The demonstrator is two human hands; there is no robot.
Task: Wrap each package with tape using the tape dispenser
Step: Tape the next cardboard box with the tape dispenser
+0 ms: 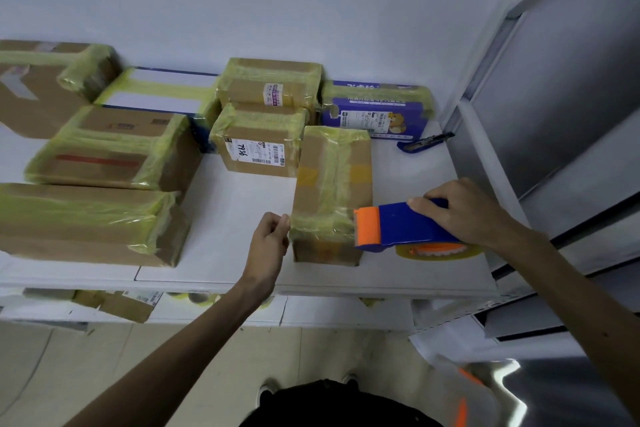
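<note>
White table (235, 218): right hand (464, 211) grips tape dispenser (405, 227), nose pointing left against package (332, 177); left hand (270, 236) pinches it.

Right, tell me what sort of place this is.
Probably a parcel packing or mailroom station. A white table carries many cardboard packages wrapped in yellowish tape, one bearing a shipping label. The right hand grips a tape dispenser, and a blue cutter lies behind.
</note>
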